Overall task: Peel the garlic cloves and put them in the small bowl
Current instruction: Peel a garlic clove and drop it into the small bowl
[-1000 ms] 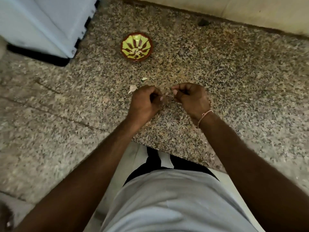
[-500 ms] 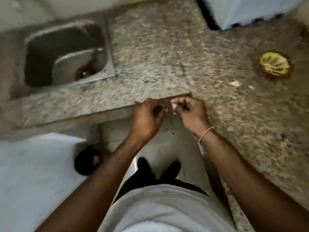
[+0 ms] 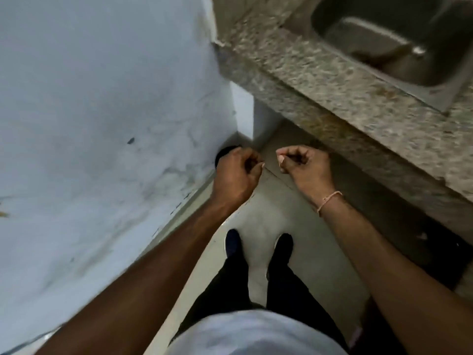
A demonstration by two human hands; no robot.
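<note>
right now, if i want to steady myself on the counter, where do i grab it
Probably grip the counter by its thick front edge, using the right hand, the nearer one. Come from the floor side: the slab overhangs dark space, so fingers lie on top, thumb hooks beneath.

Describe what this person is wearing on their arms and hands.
Both forearms are bare, with no sleeves in view and no gloves. The right hand has a thin, pale pink thread bracelet tied round the wrist, with a short loose end hanging. The left hand and its wrist carry nothing: no ring, watch or band shows.
</note>
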